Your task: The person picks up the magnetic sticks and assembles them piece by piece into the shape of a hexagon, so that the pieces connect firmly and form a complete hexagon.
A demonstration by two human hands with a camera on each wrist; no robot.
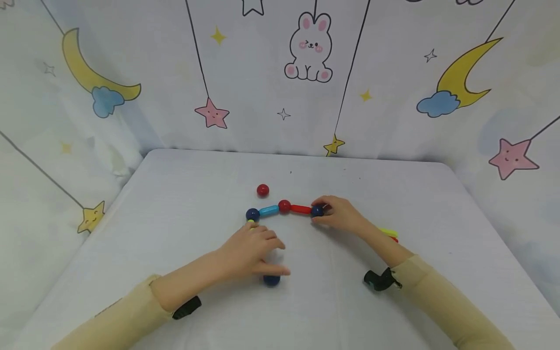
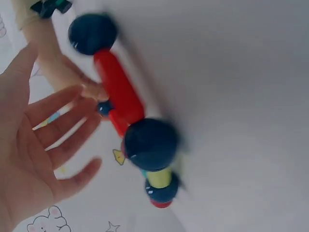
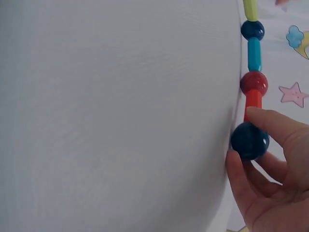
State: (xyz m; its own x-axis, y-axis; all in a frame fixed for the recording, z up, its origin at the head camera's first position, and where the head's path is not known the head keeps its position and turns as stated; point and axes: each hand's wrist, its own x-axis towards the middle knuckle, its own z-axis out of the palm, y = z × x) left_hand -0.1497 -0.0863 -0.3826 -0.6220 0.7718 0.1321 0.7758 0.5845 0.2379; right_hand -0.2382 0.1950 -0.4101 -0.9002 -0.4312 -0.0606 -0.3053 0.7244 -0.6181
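A chain of balls and rods lies on the white table. In the head view it runs from a navy ball (image 1: 253, 214) through a light blue rod (image 1: 269, 210), a red ball (image 1: 284, 206) and a red rod (image 1: 301, 209) to another navy ball (image 1: 317, 210). That end ball is pinched between thumb and fingers of my right hand (image 1: 339, 213). My left hand (image 1: 251, 250) hovers with spread fingers, covering part of the chain. The left wrist view reveals a yellow-green rod (image 2: 159, 178), a navy ball (image 2: 150, 144), a red rod (image 2: 120, 89) and a further navy ball (image 2: 92, 34) beside that hand.
A loose red ball (image 1: 263, 190) sits behind the chain. Yellow-green and red rods (image 1: 388, 233) lie partly behind my right forearm. A printed cloth (image 1: 280, 73) hangs beyond the table's far edge. Dark wrist devices (image 1: 379, 280) show beneath both sleeves.
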